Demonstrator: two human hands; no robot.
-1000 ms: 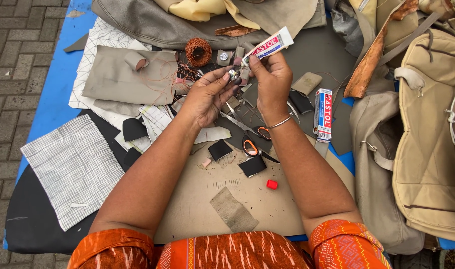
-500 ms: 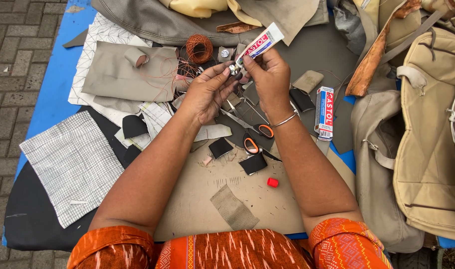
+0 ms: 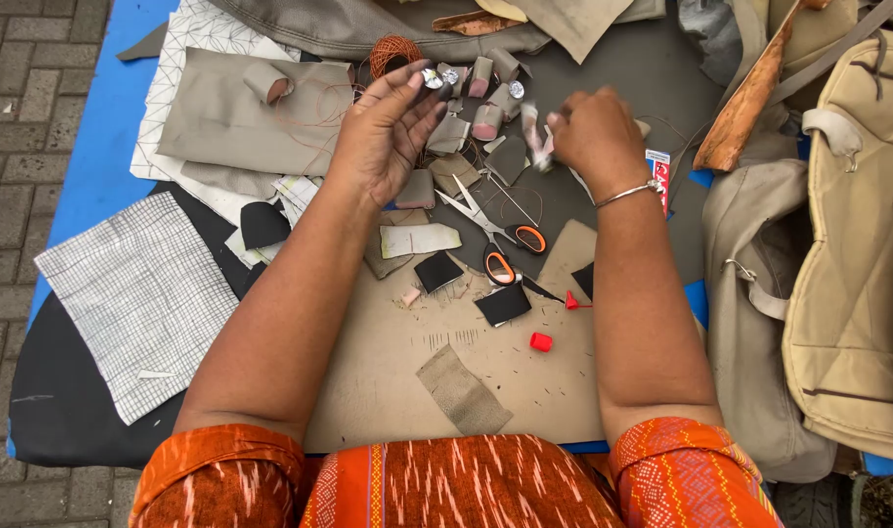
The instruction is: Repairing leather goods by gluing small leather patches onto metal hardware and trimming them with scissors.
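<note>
We cannot make out what the right hand (image 3: 591, 135) pinches: a pale, motion-blurred smear at its fingertips (image 3: 554, 123). The small shiny piece (image 3: 433, 78) at the left hand (image 3: 386, 135) is too small for us to identify (a metal fitting, perhaps). The right wrist hides most of the small box (image 3: 658, 172). The beige backpack (image 3: 857, 264) runs off the right edge, and the grey fabric (image 3: 368, 24) is cut off at the top.

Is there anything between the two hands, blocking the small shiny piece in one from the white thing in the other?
Nothing visible stands between them. The left hand pinches a small shiny piece at its fingertips; the right hand holds a blurred white thing. Only open air separates them, with small fabric rolls lying on the table below the gap.
</note>
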